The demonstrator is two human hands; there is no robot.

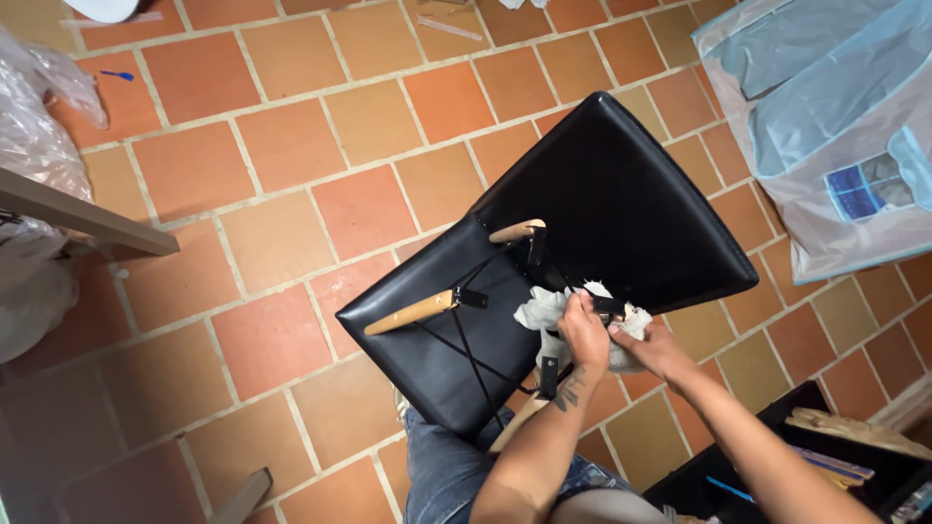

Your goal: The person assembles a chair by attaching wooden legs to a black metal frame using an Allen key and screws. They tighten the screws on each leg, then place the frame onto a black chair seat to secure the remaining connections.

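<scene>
Terracotta tile floor (272,146); upturned black chair (602,194) on lap. Left hand (585,332) and right hand (649,347) both pinching white rag (540,311) between fingers at leg bracket.

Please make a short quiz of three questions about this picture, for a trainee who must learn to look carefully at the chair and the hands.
1. True or false: the black chair stands upright on its legs.
2. What do the left hand and right hand press against the chair's frame?
A. a white cloth
B. a hammer
C. a paintbrush
3. What kind of floor is under the chair?

Key:
1. False; it is tipped over, its wooden legs pointing sideways.
2. A, the white cloth.
3. Reddish-orange square tiles.
</scene>
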